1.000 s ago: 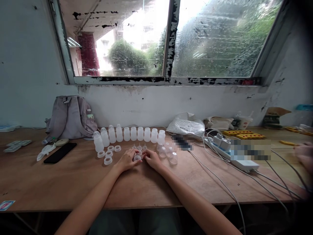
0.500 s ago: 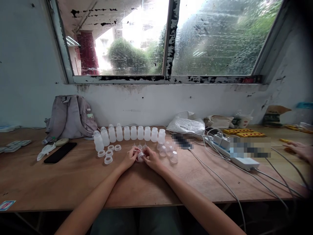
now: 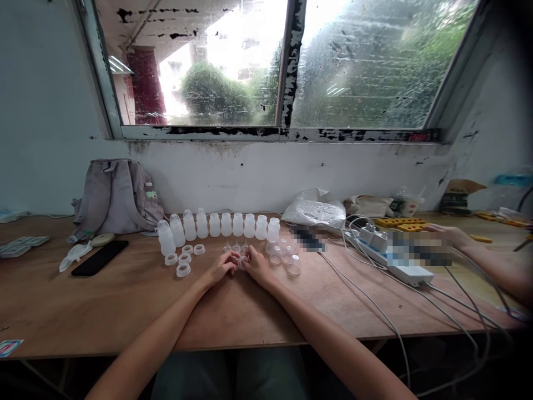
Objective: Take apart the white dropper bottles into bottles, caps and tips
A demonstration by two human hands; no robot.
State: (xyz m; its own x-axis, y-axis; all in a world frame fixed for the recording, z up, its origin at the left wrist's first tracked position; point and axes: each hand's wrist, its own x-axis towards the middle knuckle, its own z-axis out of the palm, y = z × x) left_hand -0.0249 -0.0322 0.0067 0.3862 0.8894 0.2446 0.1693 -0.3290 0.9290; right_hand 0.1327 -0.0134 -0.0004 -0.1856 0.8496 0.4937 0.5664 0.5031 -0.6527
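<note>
My left hand (image 3: pixel 224 266) and my right hand (image 3: pixel 256 265) meet low over the table, fingers closed around a small translucent bottle ring (image 3: pixel 241 263). Fingers cover much of it, so I cannot tell whether a nipple sits inside. Just beyond my fingertips stand a few clear nipples (image 3: pixel 236 247). To the left lie several loose white rings (image 3: pixel 183 270). Several clear dome caps (image 3: pixel 293 265) rest to the right of my right hand. Behind everything runs a row of frosted baby bottles (image 3: pixel 226 225); the leftmost ones carry tops, the others look open-necked.
A black phone (image 3: pixel 100 258) and a grey backpack (image 3: pixel 119 194) are on the left. To the right are a silvery bag (image 3: pixel 314 210), a white power strip (image 3: pixel 410 273) with trailing cables, and yellow trays (image 3: pixel 402 223). Another person's hand (image 3: pixel 452 237) reaches in from the right.
My hands stay together at the ring, with slight finger shifts and the ring turned a little. The other person's hand has moved leftward to the yellow trays. The view has shifted slightly.
</note>
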